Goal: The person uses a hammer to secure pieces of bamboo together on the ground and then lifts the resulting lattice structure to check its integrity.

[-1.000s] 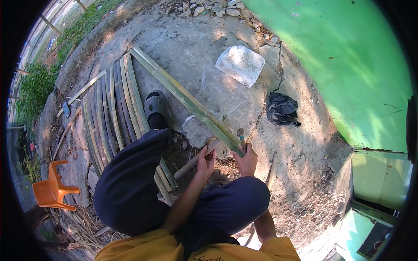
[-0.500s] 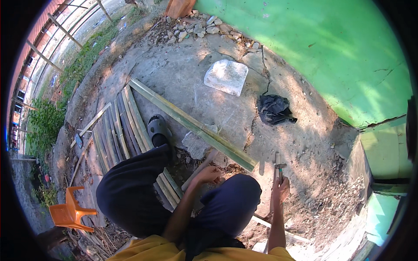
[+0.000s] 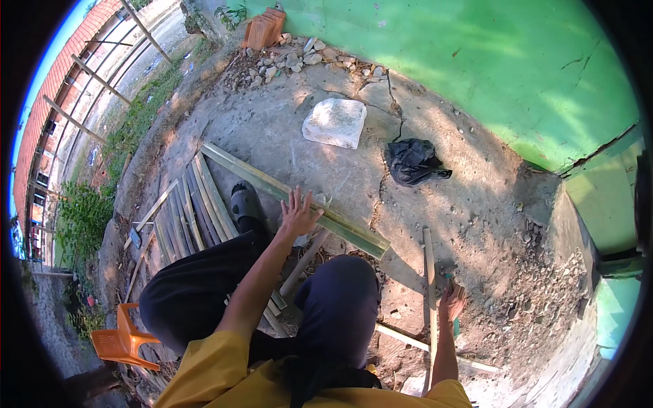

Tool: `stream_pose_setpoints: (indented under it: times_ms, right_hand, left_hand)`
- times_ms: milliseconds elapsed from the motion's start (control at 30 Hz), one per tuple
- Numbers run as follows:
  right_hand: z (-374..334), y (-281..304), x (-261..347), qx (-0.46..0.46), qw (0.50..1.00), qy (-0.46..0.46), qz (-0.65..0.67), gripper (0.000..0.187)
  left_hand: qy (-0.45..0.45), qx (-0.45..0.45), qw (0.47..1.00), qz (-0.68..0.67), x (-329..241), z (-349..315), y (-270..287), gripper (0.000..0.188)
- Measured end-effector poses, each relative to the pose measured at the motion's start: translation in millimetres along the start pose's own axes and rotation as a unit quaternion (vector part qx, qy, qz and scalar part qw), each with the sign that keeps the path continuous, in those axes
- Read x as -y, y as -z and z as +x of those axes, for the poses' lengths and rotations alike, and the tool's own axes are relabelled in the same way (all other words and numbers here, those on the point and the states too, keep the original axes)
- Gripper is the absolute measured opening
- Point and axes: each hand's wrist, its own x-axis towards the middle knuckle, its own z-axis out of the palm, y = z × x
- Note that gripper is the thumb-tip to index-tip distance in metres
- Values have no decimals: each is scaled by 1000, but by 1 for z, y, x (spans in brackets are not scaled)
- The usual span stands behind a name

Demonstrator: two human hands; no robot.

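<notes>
A long split bamboo pole (image 3: 350, 234), hollow side up, lies slantwise in front of my knees. My left hand (image 3: 297, 216) reaches over it with fingers spread, the palm resting on or just above it. A pale stone block partly shows under the pole. Low on the right, my right hand (image 3: 451, 303) is closed around a hammer (image 3: 456, 328). Only green bits of the hammer show above and below my fingers; its head cannot be made out. Just left of that hand lies a narrow wooden stick (image 3: 430, 262).
Several bamboo slats (image 3: 194, 207) lie side by side on the left. A white stone block (image 3: 335, 122) and a black plastic bag (image 3: 415, 163) sit farther out. An orange chair (image 3: 126, 338) stands lower left. A green wall (image 3: 503, 75) bounds the right, with rubble (image 3: 286, 61) along its base.
My left hand has moved from beside my knee up and forward onto the bamboo pole, its fingers opening out. My right hand has lowered with the hammer, whose head no longer shows plainly.
</notes>
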Motion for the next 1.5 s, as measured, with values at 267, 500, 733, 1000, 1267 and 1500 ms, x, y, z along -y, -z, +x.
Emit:
stream_pose_setpoints:
  times_ms: [267,500,733,1000,1267,1500]
  right_hand:
    - [-3,-9,6,-18,999,-15,-25,39]
    - [0,-11,11,-4,999,-19,-42,35]
    - [2,-16,13,35,996,-38,-67,36]
    - [5,-24,11,37,993,-42,-100,36]
    - [8,-14,16,41,993,-47,-97,33]
    - [-4,-13,17,33,993,-12,-115,37]
  left_hand:
    - [15,135,987,82,-1,18,-2,90]
    - [6,270,948,171,-24,95,48,111]
    - [-20,209,958,196,-63,182,112,105]
    - [-11,269,938,221,-131,279,159,65]
    - [-146,261,939,172,-214,224,275,56]
    - [-130,61,989,26,-82,122,334,47]
